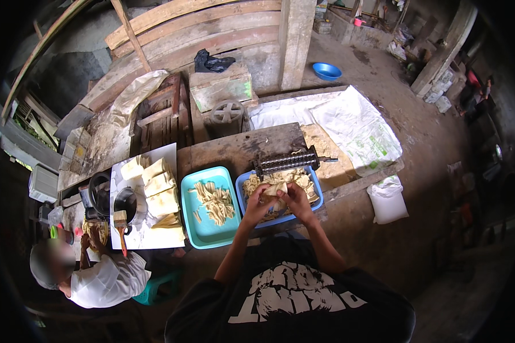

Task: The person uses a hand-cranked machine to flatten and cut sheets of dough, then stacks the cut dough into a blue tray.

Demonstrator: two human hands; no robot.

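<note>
Both my hands meet over a blue tray (pixel 316 201) full of pale dough strips. My left hand (pixel 258 199) and my right hand (pixel 294 198) together hold a folded piece of dough sheet (pixel 276 188) above the tray. Just behind the tray stands a dark metal roller machine (pixel 285 160) with a crank on its right end. To the left sits a turquoise tray (pixel 197 231) with a heap of cut dough strips (pixel 216 201).
Stacked dough sheets (pixel 160 191) lie on a white board (pixel 141 237) at the left, beside a black pan (pixel 100 194) and a brush (pixel 121 224). Another person in white (pixel 106 279) works at the lower left. White sacks (pixel 349 120) cover the far bench; a blue bowl (pixel 327 71) sits on the floor.
</note>
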